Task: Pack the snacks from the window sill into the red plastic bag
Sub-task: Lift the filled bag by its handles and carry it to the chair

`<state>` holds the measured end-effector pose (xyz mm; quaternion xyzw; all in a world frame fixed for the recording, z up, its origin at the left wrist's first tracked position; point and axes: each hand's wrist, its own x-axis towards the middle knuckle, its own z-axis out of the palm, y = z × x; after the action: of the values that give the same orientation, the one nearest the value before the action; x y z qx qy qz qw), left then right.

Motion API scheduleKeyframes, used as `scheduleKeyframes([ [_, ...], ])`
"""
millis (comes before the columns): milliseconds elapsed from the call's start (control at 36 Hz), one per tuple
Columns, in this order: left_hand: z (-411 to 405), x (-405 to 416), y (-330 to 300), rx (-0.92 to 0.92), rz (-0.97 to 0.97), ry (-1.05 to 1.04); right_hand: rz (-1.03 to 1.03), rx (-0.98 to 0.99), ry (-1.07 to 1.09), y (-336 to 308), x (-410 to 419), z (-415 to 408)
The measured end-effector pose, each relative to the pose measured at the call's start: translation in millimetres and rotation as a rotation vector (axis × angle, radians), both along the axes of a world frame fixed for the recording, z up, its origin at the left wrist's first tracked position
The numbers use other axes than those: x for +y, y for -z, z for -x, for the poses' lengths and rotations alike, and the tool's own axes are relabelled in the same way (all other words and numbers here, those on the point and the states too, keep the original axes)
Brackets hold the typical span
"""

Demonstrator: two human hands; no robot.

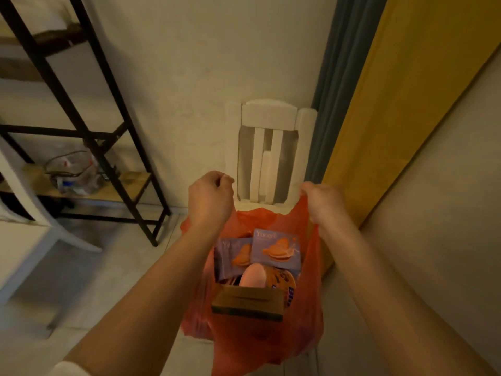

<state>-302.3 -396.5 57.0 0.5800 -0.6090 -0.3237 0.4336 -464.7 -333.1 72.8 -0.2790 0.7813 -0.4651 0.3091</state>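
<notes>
We see the red plastic bag (252, 340) hanging open between both hands, in mid-frame above the floor (113, 280). It is thin, translucent and orange-red. Left hand (210, 198) is fisted around the bag's left handle; right hand (322, 200) pinches the right handle, fingers curled. Count inside the bag: two purple snack boxes (276, 248) with an orange print, side by side at the far side; one brown cardboard box (248, 301) at the near side; one pink rounded item (253, 275) between them; one orange printed packet (283, 280) right of it. Far left: one black metal shelf (89, 126). Far centre: one white chair (268, 147) against the wall.
</notes>
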Motion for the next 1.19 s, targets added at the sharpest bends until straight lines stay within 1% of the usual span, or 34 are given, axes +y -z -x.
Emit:
scheduleKeyframes([
  [222, 29.2, -70.9, 4.2, -0.020, -0.029, 0.035, -0.022, -0.029, 0.026, -4.0, -65.6, 35.9],
  [333, 49.4, -108.0, 7.3, -0.003, -0.057, 0.095, -0.032, 0.007, 0.063, 2.2, -103.2, 44.6],
  [417, 58.0, -138.2, 12.8, -0.006, -0.070, 0.144, -0.045, -0.017, 0.120, 6.7, -129.9, 54.7],
  [611, 74.9, -199.1, 27.8, -0.104, -0.061, 0.249, -0.110, -0.005, 0.176, 25.5, -174.2, 81.5],
  [778, 94.9, -233.8, 48.2, -0.115, -0.109, 0.244, -0.187, -0.002, 0.178, 45.7, -203.1, 96.9],
  [861, 102.3, -250.9, 53.5, -0.114, -0.126, 0.208, -0.229, -0.020, 0.186, 53.9, -222.0, 107.7],
  [1028, 115.4, -276.8, 62.3, -0.058, -0.172, 0.117, -0.219, -0.055, 0.200, 59.4, -261.7, 135.3],
  [1083, 119.5, -285.7, 65.5, -0.045, -0.183, 0.072, -0.214, -0.027, 0.212, 64.2, -273.3, 146.2],
  [1194, 125.6, -298.1, 73.5, -0.037, -0.142, 0.055, -0.211, 0.105, 0.196, 80.7, -284.3, 167.1],
])
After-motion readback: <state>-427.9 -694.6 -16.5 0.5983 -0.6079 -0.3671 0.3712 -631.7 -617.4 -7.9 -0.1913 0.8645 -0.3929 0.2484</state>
